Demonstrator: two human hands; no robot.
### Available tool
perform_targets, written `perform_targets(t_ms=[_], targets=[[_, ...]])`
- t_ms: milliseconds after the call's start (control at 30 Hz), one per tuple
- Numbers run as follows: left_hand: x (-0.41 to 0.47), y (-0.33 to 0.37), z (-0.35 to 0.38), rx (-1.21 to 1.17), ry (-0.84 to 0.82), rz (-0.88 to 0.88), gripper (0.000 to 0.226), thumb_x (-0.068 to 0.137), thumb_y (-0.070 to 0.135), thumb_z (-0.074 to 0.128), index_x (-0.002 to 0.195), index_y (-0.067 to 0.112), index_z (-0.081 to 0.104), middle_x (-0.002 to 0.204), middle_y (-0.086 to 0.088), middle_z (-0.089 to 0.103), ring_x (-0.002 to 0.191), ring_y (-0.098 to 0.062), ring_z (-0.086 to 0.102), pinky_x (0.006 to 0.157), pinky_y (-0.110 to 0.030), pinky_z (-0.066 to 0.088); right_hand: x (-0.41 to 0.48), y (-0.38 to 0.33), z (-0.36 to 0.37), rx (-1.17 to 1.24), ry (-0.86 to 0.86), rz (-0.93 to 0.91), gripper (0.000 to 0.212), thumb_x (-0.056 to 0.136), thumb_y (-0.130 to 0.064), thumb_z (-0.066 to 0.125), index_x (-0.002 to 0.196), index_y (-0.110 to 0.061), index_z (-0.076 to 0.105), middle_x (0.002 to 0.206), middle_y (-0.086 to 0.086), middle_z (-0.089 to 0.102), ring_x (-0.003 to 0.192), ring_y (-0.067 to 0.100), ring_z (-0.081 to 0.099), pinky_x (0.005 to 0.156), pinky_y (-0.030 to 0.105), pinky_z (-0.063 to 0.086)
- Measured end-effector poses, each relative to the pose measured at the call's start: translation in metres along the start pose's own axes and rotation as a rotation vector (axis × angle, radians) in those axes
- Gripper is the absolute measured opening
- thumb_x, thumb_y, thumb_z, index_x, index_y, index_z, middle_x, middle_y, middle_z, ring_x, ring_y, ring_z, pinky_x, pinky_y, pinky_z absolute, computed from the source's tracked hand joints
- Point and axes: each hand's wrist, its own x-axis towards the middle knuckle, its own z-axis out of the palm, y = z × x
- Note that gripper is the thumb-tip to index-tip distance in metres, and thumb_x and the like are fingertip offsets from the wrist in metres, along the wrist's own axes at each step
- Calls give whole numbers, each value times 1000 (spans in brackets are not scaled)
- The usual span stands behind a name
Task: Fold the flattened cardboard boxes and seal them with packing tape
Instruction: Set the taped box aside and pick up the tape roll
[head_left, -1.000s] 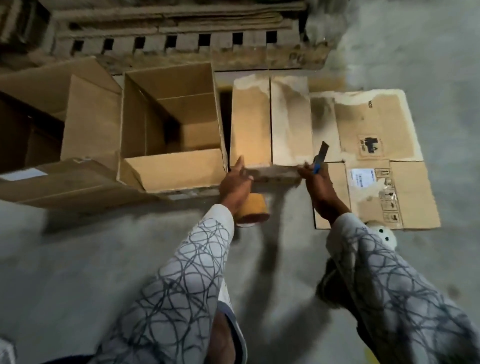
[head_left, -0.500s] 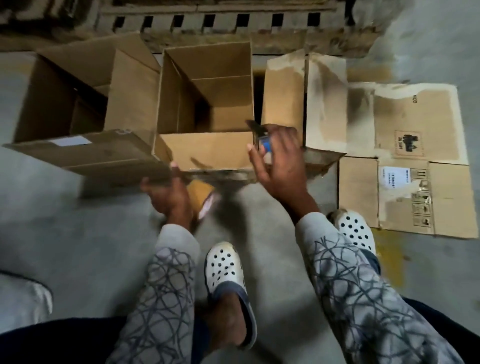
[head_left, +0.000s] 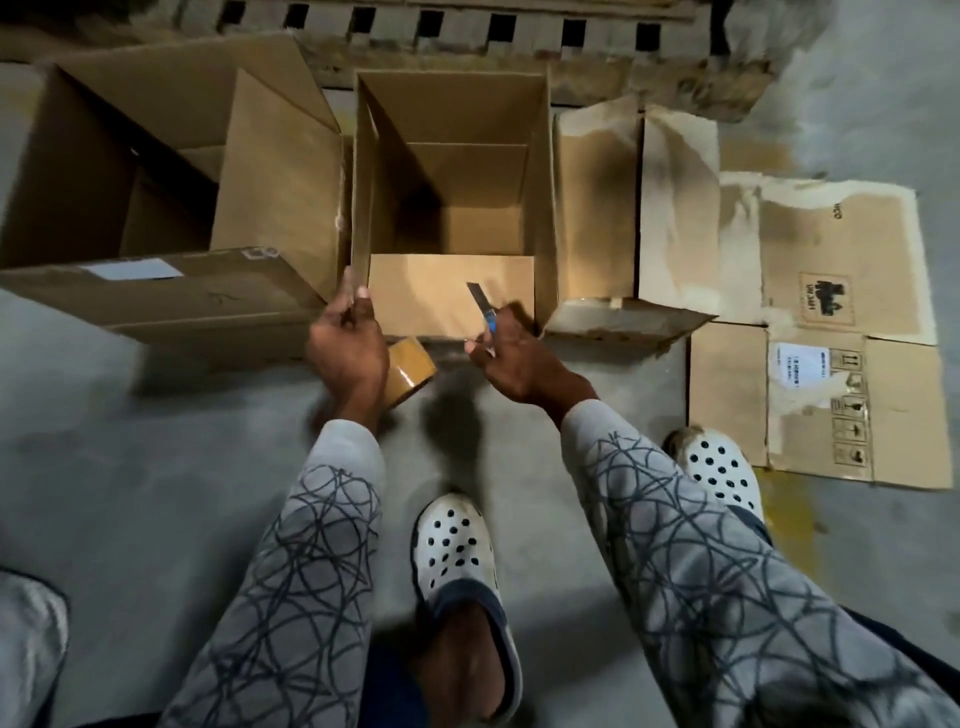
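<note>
Head view showed the left hand (head_left: 347, 345), fingers pinching the side flap (head_left: 363, 208) of the open cardboard box (head_left: 452, 291) on the floor, the packing tape roll (head_left: 410, 371) just beneath it. The right hand (head_left: 519, 358) gripped a blue utility knife (head_left: 485, 314). Folding well likely meant squaring the flaps flat, with the blade pointed away, before taping.

Open box (head_left: 452, 208) centre, second box (head_left: 156, 156) left — flattened cardboard (head_left: 841, 291) right (on floor (head_left: 156, 467))

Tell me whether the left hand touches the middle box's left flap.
Touching: the head view shows the left hand pinching the flap at its near corner.
</note>
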Motion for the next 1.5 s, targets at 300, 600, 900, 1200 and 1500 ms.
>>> perform_targets(t_ms=[300, 600, 900, 1200, 1500], targets=[[4, -9, 13, -334, -51, -388, 25, 99, 49, 54, 92, 25, 57, 61, 10, 69, 76, -22, 74, 89, -46, 57, 22, -37, -5, -168, -16, 139, 56, 97, -31, 60, 140, -6, 35, 138, 17, 52, 125, 35, 53, 101, 40, 44], [11, -16, 42, -589, -23, -673, 62, 94, 74, 24, 150, 46, 29, 90, 1, 73, 96, -26, 71, 103, -48, 47, 107, -68, -36, -356, 389, -121, 45, 87, -25, 69, 124, -9, 50, 125, 10, 55, 119, 28, 48, 95, 38, 44], [21, -27, 56, -806, -34, -857, 75, 91, 78, 29, 151, 32, 36, 65, 9, 73, 109, -26, 63, 115, -51, 31, 204, -104, -78, -849, 495, -253, 53, 91, -39, 59, 138, -18, 48, 165, 18, 10, 152, 41, 4, 120, 56, 17], [17, -12, 52, -843, 16, -817, 65, 98, 67, 28, 154, 34, 28, 50, 15, 63, 103, -32, 70, 112, -53, 38, 229, -103, -88, -994, 384, -211, 52, 93, -41, 55, 140, -18, 51, 165, 14, 15, 152, 38, 7, 118, 67, 5], [11, -14, 57, -807, 5, -730, 66, 97, 69, 29, 151, 32, 34, 113, 4, 74, 78, -22, 75, 107, -47, 46, 181, -65, -44, -939, 276, -258, 49, 89, -35, 61, 132, -13, 52, 166, 10, 10, 153, 36, 6, 115, 67, 10]])
